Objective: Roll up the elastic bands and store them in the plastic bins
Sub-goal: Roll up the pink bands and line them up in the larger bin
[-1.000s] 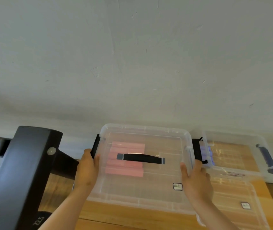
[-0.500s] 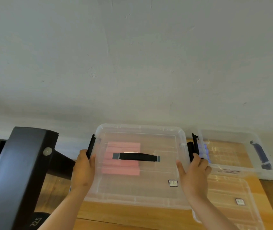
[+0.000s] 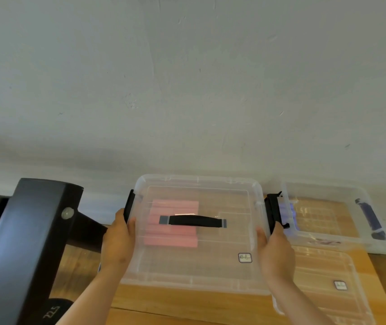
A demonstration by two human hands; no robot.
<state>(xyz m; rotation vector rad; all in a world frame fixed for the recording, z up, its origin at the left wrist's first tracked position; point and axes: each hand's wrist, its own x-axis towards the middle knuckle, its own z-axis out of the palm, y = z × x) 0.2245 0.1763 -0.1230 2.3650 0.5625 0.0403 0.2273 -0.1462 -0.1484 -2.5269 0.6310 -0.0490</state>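
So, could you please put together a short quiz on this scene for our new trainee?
1. What colour are the rolled bands inside the lidded bin? A green; B pink; C yellow.
2. True or false: the left hand grips the black handle on the lid.
3. Fill in: the second bin stands to the ____ of the lidded bin.

Key
1. B.
2. False: it holds the left latch, and the right hand holds the right latch.
3. Right.
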